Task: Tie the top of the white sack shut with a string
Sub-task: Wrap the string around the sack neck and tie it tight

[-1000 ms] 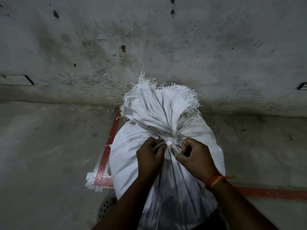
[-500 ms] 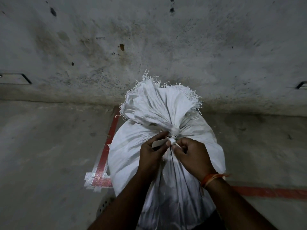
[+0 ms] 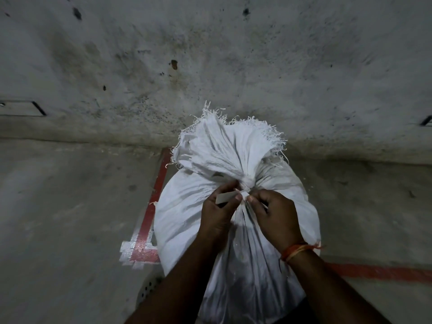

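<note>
A full white woven sack (image 3: 187, 213) stands upright on the floor, its frayed top gathered into a bunched neck. A flat white string (image 3: 225, 197) is wrapped around that neck. My left hand (image 3: 219, 213) pinches one flat end of the string just left of the neck. My right hand (image 3: 273, 213) pinches the other end at the knot, fingers curled close to the left hand. The knot itself is mostly hidden between my fingertips.
A stained grey wall (image 3: 210, 66) rises right behind the sack. Red floor tape (image 3: 149, 216) with a white-edged corner runs left of the sack, and another red strip (image 3: 378, 272) lies to the right. A perforated round drain cover (image 3: 147, 288) sits by the sack's base.
My hands rose slightly and opened from tight fists into fingertip pinches; a flat end of the string now shows in my left fingers. The sack has stayed in place.
</note>
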A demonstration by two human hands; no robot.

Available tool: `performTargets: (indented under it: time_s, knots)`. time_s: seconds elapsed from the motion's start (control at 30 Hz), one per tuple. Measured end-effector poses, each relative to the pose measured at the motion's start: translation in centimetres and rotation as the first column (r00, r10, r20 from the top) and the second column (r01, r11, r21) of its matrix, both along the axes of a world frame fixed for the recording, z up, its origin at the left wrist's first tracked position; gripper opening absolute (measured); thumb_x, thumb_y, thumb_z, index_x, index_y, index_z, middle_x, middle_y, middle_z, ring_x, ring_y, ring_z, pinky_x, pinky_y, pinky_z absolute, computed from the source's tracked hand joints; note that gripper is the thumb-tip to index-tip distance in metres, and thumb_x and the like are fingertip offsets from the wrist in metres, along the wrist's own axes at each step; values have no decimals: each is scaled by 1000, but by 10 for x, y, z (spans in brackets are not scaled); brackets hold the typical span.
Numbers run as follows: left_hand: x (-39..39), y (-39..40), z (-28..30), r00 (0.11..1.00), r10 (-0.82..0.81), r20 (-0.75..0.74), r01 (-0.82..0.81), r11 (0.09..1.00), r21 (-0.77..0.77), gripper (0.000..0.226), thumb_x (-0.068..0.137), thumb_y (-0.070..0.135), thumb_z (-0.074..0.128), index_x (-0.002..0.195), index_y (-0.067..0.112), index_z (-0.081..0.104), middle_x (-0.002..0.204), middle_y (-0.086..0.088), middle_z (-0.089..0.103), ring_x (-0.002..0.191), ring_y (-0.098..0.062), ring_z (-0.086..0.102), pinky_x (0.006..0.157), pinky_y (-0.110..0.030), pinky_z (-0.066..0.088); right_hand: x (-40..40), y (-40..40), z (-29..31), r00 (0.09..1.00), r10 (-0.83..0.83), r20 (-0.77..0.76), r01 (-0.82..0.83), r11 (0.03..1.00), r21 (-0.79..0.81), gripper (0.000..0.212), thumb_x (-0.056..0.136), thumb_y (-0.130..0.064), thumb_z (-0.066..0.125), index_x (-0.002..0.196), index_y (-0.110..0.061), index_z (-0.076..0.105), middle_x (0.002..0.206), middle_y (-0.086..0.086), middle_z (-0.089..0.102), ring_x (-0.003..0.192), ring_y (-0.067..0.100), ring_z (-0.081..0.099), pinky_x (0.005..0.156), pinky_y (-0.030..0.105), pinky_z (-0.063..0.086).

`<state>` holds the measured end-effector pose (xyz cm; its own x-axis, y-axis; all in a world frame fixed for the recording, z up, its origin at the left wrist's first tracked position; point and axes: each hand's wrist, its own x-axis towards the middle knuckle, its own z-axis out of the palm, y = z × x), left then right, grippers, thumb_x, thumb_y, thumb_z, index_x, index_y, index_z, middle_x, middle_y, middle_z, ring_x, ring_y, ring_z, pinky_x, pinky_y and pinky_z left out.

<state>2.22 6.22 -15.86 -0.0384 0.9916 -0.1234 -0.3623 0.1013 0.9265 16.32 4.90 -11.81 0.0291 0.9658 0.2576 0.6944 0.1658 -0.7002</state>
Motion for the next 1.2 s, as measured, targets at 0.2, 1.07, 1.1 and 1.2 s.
performTargets:
  time_s: [0.2,1.07,1.1,1.2]
  knots:
    - [-5,1,-4,941,77,-329,-33,990,135,17,82,17,80,98,19,80,100,0,80,101,-17,75,97,-47,56,2,-1,-3,998,-56,43,56,998,-1,20,86,-24,70,67,-18,66,63,-4,65,62,11,58,59,27,43]
    - [-6,-1,-9,958,165,-235,-155,986,58,18,84,10,72,100,10,80,103,-9,80,106,-30,73,100,-56,54,16,-10,6,937,238,-255,-301,920,-250,22,81,-7,61,87,-26,72,63,5,65,58,17,61,58,24,47]
    - [-6,-1,-9,965,161,-208,-155,987,45,18,84,11,72,100,10,80,103,-12,79,106,-34,72,100,-58,53,18,-9,6,904,246,-350,-352,892,-283,26,78,-8,57,87,-23,76,66,3,69,62,14,64,60,22,48]
    - [-7,2,-9,978,139,-153,-136,990,30,18,81,17,74,97,14,81,100,-16,79,104,-40,72,98,-59,54,21,-5,6,821,266,-506,-456,838,-299,34,77,-6,52,95,-18,78,82,4,76,83,14,71,75,21,52]
